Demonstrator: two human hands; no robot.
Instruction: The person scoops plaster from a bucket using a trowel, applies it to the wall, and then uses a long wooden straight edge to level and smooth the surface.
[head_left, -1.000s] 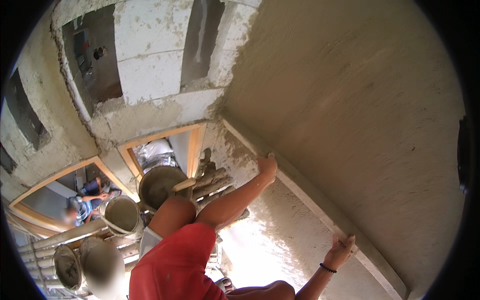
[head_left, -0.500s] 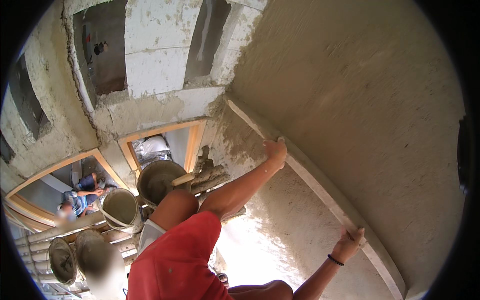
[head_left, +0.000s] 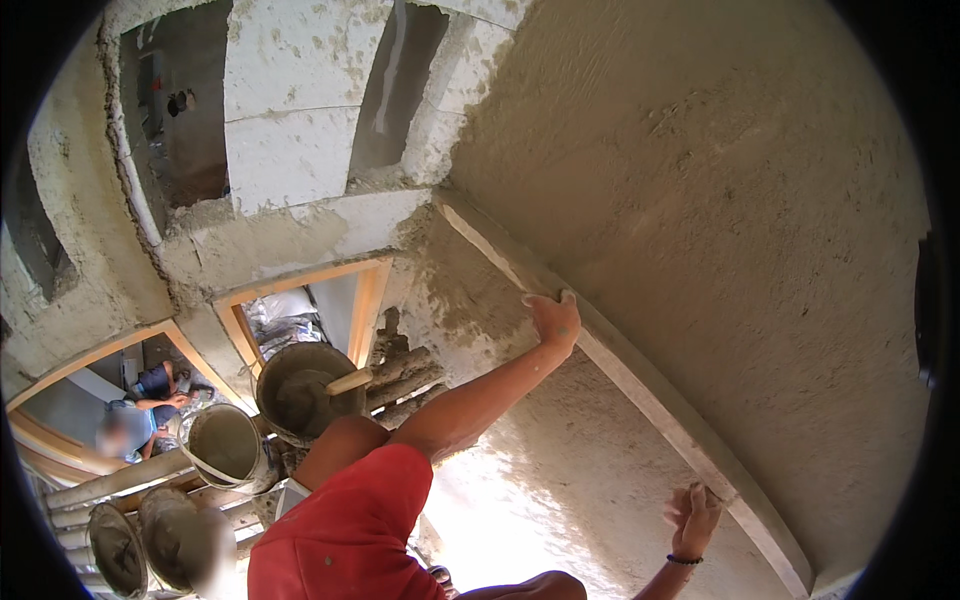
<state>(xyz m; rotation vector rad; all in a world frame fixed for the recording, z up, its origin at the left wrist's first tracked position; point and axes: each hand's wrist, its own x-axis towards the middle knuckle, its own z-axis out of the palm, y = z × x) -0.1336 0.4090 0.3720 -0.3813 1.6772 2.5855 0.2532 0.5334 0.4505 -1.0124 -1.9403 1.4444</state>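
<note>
A long, pale straightedge board [head_left: 650, 395] slants across the mortar-covered wall [head_left: 720, 230], from the upper middle to the lower right. My left hand [head_left: 553, 322] grips its lower edge near the upper part, thumb up against the board and fingers curled. Farther down, my right hand [head_left: 692, 518] is by the same edge. Its fingers are loosely bent and apart, off the board's face, while the thumb side seems to touch the edge. Above the board the mortar looks smoother; below, it is patchy near the corner.
At left, a bucket of mortar [head_left: 312, 395] holds a wooden-handled tool [head_left: 349, 382]. Another bucket [head_left: 222, 443] and two mortar tubs [head_left: 118, 548] stand on scaffold poles [head_left: 120, 478]. Below, a person [head_left: 150, 410] sits by a wood-framed opening [head_left: 300, 275]. Bright light falls beneath my arm.
My right hand has loosened from the board and shifted down and slightly left, its fingers now off it. My left hand keeps its hold. The board stays nearly in place as the view shifts slightly.
</note>
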